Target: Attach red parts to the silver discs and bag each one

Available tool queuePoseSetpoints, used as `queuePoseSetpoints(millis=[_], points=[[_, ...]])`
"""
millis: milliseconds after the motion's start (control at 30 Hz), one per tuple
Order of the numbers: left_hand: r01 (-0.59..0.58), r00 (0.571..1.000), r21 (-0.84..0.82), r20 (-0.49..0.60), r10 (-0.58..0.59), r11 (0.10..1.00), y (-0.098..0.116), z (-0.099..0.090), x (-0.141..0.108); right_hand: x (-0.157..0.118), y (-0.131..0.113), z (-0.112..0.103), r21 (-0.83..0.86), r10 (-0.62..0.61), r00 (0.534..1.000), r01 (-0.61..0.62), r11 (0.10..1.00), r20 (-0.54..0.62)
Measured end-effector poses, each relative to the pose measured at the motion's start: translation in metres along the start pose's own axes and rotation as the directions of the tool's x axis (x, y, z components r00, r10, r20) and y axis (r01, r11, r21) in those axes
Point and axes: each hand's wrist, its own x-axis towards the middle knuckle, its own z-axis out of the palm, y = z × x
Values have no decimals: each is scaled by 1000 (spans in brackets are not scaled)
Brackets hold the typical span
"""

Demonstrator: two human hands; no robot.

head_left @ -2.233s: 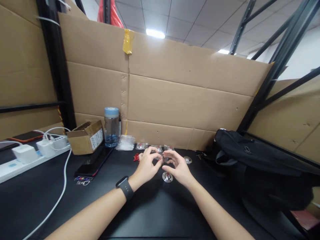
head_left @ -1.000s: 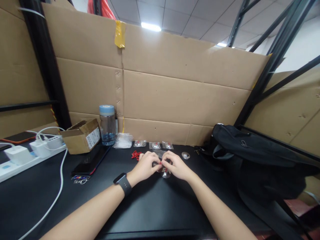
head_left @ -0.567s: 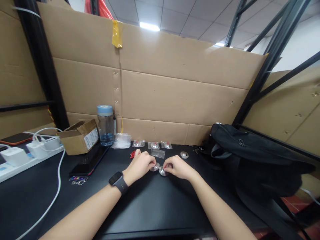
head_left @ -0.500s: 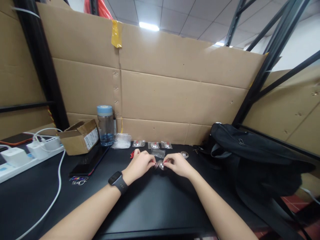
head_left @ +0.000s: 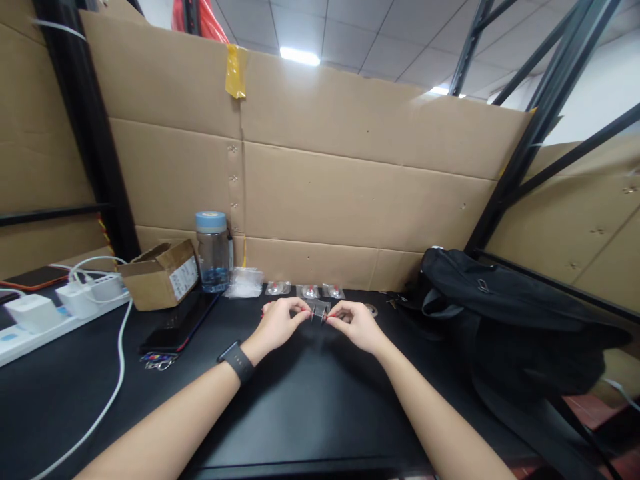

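Note:
Fingers of my left hand (head_left: 284, 323) pinch a small round metal disc (head_left: 313, 315) by a red part, seen nearly edge-on. A second disc (head_left: 323, 316), also edge-on, is pinched by its red part in my right hand (head_left: 353, 325). The two discs face each other a small gap apart, above the black table (head_left: 310, 407). Behind them lies a clear plastic bag (head_left: 319, 305), partly hidden. Another round metal piece (head_left: 371, 309) shows just beyond my right hand, and a bit of red peeks out behind my left hand.
Along the cardboard wall (head_left: 310, 200) lie three bagged discs (head_left: 310, 291) and a stack of clear bags (head_left: 245, 283). To the left are a bottle (head_left: 212, 253), small box (head_left: 163, 275), dark tablet (head_left: 179, 325), keyring and power strip (head_left: 65, 323). A black bag (head_left: 520, 327) lies right.
Both hands have risen slightly with the discs. The discs have turned from showing their round faces to nearly edge-on and now overlap the view of the clear bag behind.

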Motion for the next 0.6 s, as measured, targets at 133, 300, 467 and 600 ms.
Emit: queuePoseSetpoints(millis=[133,300,467,600], points=[[-18,1000,-15,21,19,1000,-1,5,-1,0,1,3,0,-12,1000,12,1000,11],[-39,999,-27,18,39,999,-4,10,-1,0,-1,5,5,-3,1000,3,1000,20],[-50,998,-88,37,54,995,-8,14,-1,-1,-1,7,19,0,1000,-1,1000,31],[-55,997,-122,52,62,991,-8,16,-1,-1,-1,8,25,-2,999,1,1000,35]])
